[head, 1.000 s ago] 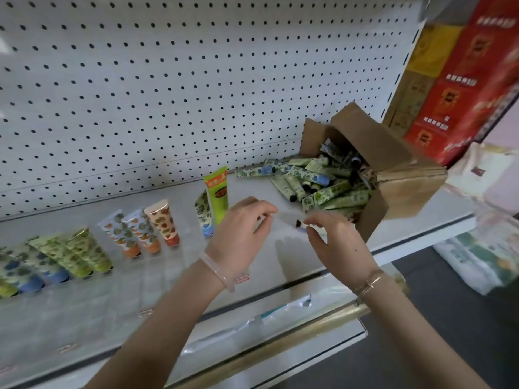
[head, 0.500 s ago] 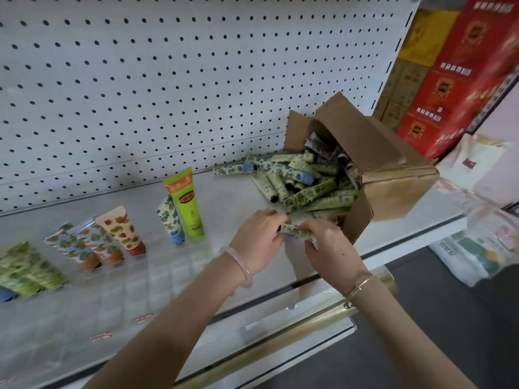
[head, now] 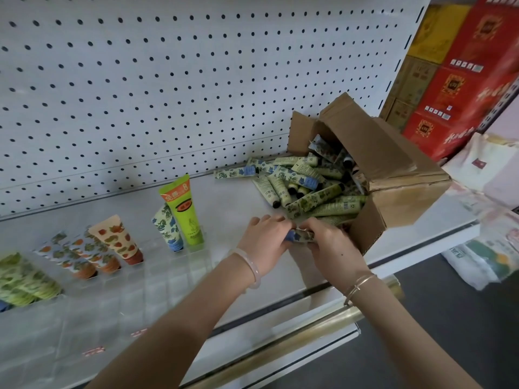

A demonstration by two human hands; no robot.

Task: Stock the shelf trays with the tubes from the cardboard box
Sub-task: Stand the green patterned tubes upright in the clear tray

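A cardboard box (head: 393, 169) lies on its side on the white shelf, at the right. Several green and blue patterned tubes (head: 297, 186) spill from its mouth onto the shelf. Just in front of the pile, my left hand (head: 266, 242) and my right hand (head: 328, 245) meet, both closed on one small blue-and-green tube (head: 299, 235); most of it is hidden by my fingers. Clear shelf trays (head: 157, 273) run along the shelf to the left. Standing in them are a tall green tube (head: 182, 211), a blue-flowered tube (head: 168, 228) and orange-patterned tubes (head: 118, 240).
A white pegboard wall (head: 168, 80) backs the shelf. More green tubes (head: 25, 279) stand at the far left. Red and yellow cartons (head: 463, 66) are stacked to the right, with white bags (head: 483, 256) on the floor. A brass-coloured rail (head: 295, 341) runs along the lower shelf edge.
My hands, apart a second ago, have come together on one small tube in front of the box. The view has shifted, so the trays sit further right in frame.
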